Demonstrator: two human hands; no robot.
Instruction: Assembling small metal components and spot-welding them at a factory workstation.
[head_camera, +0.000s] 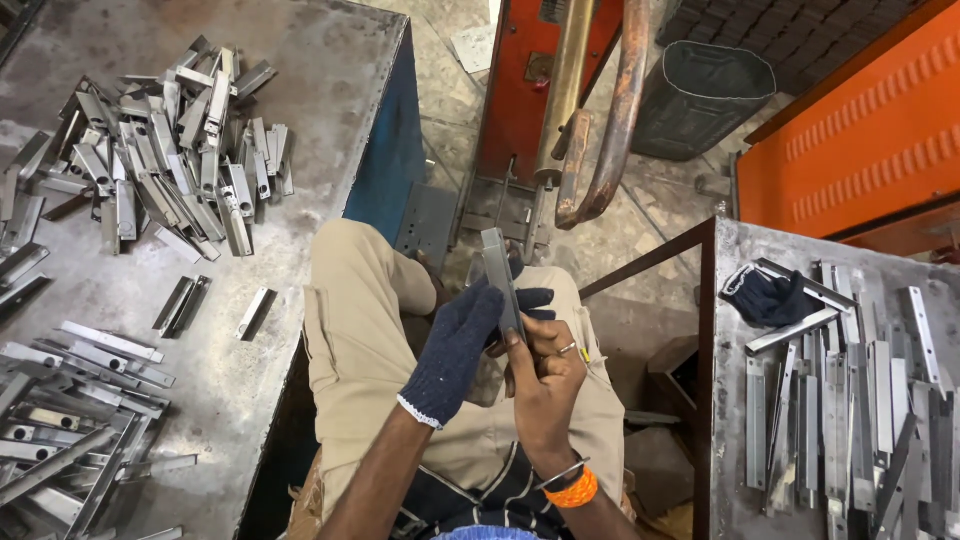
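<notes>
My left hand (455, 345) wears a dark blue knitted glove and grips a narrow grey metal strip (498, 268) from the left. My bare right hand (545, 375), with a ring and an orange wristband, holds the same strip from the right, lower down. The strip stands nearly upright over my lap, its top end pointing toward the red machine (520, 90). Both hands touch each other around the strip.
A grey table (300, 120) on the left carries a heap of short metal pieces (170, 150) and longer strips (70, 420). A table (725, 400) on the right holds long strips (860, 400) and a dark glove (770, 298). A black bin (700, 95) stands behind.
</notes>
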